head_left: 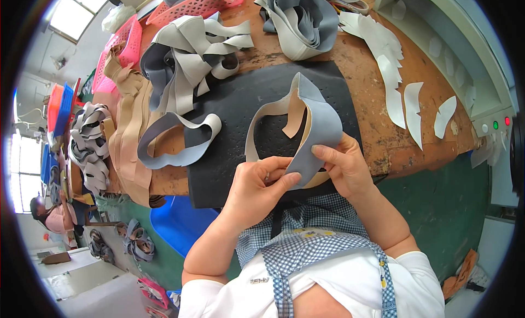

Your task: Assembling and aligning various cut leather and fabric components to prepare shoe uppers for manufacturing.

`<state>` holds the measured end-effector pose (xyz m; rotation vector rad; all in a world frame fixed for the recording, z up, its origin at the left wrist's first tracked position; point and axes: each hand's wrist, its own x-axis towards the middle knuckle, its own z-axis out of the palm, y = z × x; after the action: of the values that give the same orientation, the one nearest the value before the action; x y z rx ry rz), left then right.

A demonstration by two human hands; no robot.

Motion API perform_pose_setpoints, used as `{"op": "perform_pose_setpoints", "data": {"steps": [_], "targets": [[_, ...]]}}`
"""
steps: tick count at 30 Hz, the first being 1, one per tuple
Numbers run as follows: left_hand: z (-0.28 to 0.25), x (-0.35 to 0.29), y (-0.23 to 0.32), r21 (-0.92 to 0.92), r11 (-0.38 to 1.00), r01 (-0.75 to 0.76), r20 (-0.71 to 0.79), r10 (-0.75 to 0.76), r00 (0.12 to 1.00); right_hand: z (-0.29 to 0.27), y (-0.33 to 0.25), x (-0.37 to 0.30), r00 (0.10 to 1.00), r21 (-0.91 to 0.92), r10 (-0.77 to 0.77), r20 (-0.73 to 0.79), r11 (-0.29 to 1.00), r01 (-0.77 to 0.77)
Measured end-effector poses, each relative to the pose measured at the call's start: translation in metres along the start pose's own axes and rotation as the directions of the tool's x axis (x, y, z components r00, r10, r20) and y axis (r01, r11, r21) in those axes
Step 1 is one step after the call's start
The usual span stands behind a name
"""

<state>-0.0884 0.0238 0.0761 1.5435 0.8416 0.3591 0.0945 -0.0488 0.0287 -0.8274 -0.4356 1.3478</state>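
Observation:
A looped strip of grey-blue material point(321, 121) with a tan inner layer is held up in front of me, over a black mat point(219, 102). My left hand point(261, 189) pinches its lower edge between thumb and fingers. On the strip's right side my right hand point(343, 162) grips the edge, thumb on the grey face. A tan end of the strip hangs inside the loop. To the left, partly on the mat, rests another grey and cream loop point(180, 154), touched by neither hand.
Piles of grey and cream strips point(186, 55) lie at the back, with a rolled bundle point(303, 25) beside them. Tan strips point(131, 137) hang over the table's left edge. White cut pieces point(413, 113) lie right, near a machine with buttons point(495, 124). A blue bin point(178, 222) stands below.

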Motion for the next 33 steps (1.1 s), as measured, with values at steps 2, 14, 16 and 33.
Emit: {"op": "perform_pose_setpoints", "data": {"steps": [2,14,16,33], "targets": [[0.001,0.0,-0.006,-0.036,0.999,0.004,-0.041,-0.006,0.999,-0.001,0.004,0.0,1.0,-0.001,-0.009,-0.015,1.0,0.009],[0.01,-0.002,-0.019,-0.039,0.997,-0.06,-0.133,0.054,0.99,0.002,0.017,-0.001,0.99,-0.045,-0.077,-0.115,0.996,0.072],[0.013,-0.003,-0.01,-0.063,0.997,-0.049,-0.151,0.039,0.988,0.006,0.023,-0.002,0.987,-0.07,-0.095,-0.129,0.994,0.086],[0.007,-0.004,-0.011,-0.03,0.998,0.057,-0.069,-0.059,0.996,-0.011,0.007,0.011,0.999,0.034,0.006,-0.043,0.999,-0.004]]}}
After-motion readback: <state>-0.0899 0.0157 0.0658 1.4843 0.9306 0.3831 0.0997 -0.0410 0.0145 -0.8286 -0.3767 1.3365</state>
